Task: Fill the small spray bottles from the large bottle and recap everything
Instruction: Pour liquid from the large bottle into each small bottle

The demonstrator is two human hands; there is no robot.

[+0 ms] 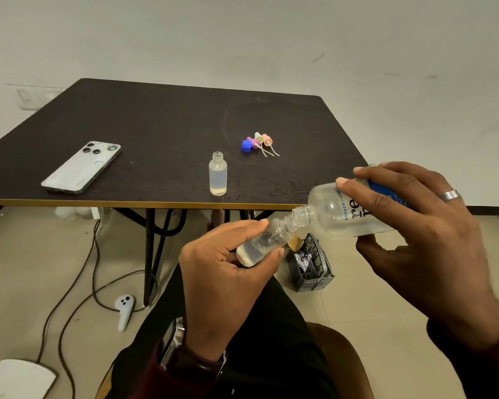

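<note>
pouring from the large bottle (pixel 355 211) gripped in your right hand (pixel 421 234) into the part-filled small bottle (pixel 261 244) held in your left hand (pixel 228 280), you've one filled bottle (pixel 218 174) uncapped on the desk (pixel 156 125), all caps (pixel 257 142) off.

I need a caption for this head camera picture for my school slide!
Right hand tips the large bottle into a small bottle held by the left hand.

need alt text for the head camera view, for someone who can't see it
A person's right hand tips a large clear bottle mouth to mouth into a small bottle gripped by the left hand, in front of a dark table. On it stand another uncapped small bottle, loose spray caps and a phone.
</note>
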